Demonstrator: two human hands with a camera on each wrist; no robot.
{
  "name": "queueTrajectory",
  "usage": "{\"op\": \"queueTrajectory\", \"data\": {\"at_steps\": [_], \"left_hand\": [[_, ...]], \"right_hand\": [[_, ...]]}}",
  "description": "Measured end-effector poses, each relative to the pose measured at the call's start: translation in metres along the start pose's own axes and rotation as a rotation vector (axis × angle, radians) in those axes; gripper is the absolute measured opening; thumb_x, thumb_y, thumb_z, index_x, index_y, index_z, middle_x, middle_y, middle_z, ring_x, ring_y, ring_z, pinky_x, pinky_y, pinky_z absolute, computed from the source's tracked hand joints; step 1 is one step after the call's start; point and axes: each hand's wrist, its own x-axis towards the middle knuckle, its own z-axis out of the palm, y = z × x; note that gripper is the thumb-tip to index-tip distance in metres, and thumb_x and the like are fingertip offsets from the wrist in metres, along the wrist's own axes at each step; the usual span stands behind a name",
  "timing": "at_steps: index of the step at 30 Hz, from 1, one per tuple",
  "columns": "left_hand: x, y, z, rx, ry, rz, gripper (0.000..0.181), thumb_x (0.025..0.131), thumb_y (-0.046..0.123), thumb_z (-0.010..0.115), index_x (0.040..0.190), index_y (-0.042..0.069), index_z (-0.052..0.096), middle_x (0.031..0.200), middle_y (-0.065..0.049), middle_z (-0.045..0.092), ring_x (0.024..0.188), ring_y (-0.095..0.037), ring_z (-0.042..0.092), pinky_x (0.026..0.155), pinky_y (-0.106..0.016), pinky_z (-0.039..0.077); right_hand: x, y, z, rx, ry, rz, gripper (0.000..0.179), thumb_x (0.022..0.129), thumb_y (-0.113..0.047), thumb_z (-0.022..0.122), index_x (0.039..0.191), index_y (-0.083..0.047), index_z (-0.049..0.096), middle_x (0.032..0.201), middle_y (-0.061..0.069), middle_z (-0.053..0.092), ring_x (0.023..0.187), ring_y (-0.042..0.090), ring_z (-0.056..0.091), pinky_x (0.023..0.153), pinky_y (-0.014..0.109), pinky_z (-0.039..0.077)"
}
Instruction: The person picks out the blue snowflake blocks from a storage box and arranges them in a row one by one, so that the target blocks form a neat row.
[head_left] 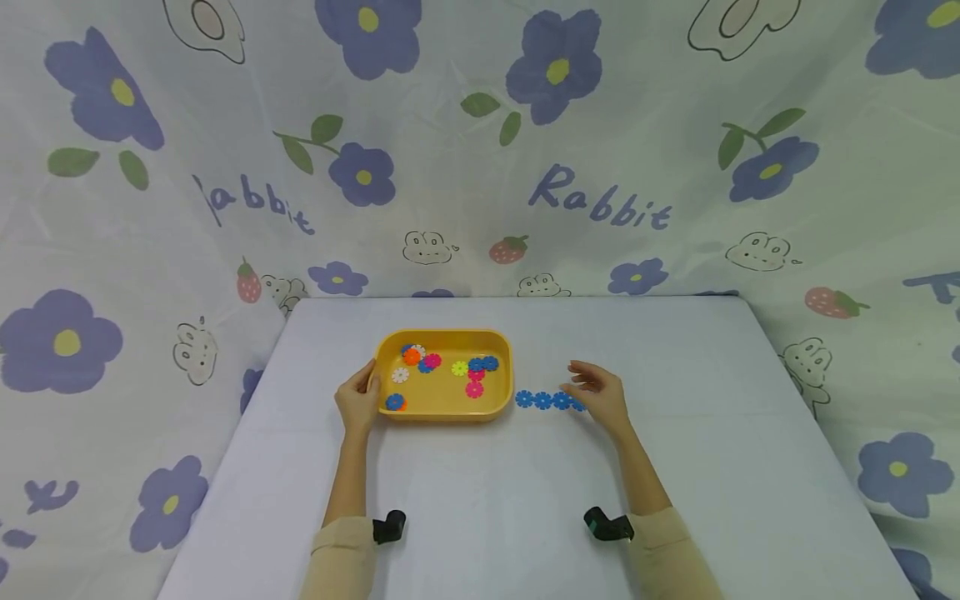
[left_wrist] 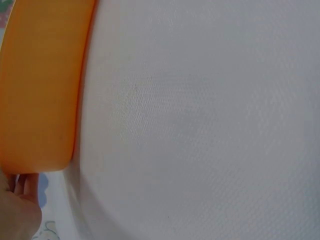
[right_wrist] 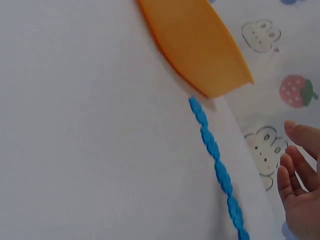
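Observation:
My left hand (head_left: 358, 400) grips the left end of a yellow tray (head_left: 442, 415), with the thumb at its rim; in the left wrist view its fingers (left_wrist: 31, 186) meet the tray's end wall. Inside the tray lie loose flower-shaped plastic discs in blue, pink, orange, white and yellow-green, such as a pink disc (head_left: 474, 389). A row of several blue flower-shaped discs (head_left: 543, 401) lies on the table right of the tray, end to end like a chain. Over the right end of this row hovers my right hand (head_left: 602, 397), fingers loosely bent and holding nothing; it hides part of the row.
A white cloth covers the table (head_left: 480, 500). Behind it and at both sides hangs a patterned curtain (head_left: 450, 108) with flowers, rabbits and strawberries. Black camera mounts sit at the left sleeve (head_left: 341, 554) and the right sleeve (head_left: 671, 550).

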Motion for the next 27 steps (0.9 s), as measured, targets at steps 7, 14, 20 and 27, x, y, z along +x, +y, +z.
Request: {"op": "queueTrajectory", "data": {"at_steps": [7,14,20,27], "left_hand": [[0.006,-0.021,0.003,-0.039,0.012,0.011,0.028,0.085,-0.011,0.057,0.113,-0.014,0.059,0.113,-0.032,0.058,0.107,-0.044,0.055,0.072,-0.003,0.046],[0.01,-0.039,0.006,-0.015,0.025,0.012,0.029,0.085,-0.01,0.058,0.114,-0.011,0.061,0.115,-0.027,0.06,0.108,-0.038,0.057,0.074,-0.003,0.046],[0.011,-0.039,0.005,-0.009,0.028,0.035,0.029,0.083,-0.012,0.057,0.112,-0.013,0.061,0.112,-0.03,0.059,0.106,-0.042,0.056,0.073,-0.003,0.045],[0.011,-0.04,0.004,-0.003,0.022,0.024,0.029,0.084,-0.012,0.057,0.113,-0.013,0.061,0.112,-0.03,0.059,0.107,-0.041,0.056,0.073,-0.003,0.045]], "right_hand": [[0.025,-0.014,0.048,0.107,-0.105,0.025,0.041,0.078,0.009,0.069,0.116,0.017,0.056,0.113,0.033,0.058,0.096,0.048,0.056,0.087,0.042,0.053],[0.043,-0.03,0.088,0.166,-0.235,0.091,0.042,0.08,0.007,0.068,0.118,0.019,0.053,0.115,0.036,0.056,0.101,0.048,0.056,0.087,0.031,0.053],[0.058,-0.029,0.123,0.213,-0.367,0.099,0.04,0.08,0.008,0.067,0.117,0.018,0.055,0.113,0.038,0.056,0.1,0.05,0.057,0.084,0.026,0.054],[0.068,-0.001,0.168,0.171,-0.428,0.107,0.041,0.079,0.002,0.072,0.115,0.015,0.058,0.11,0.031,0.062,0.093,0.034,0.065,0.08,0.027,0.056]]}}
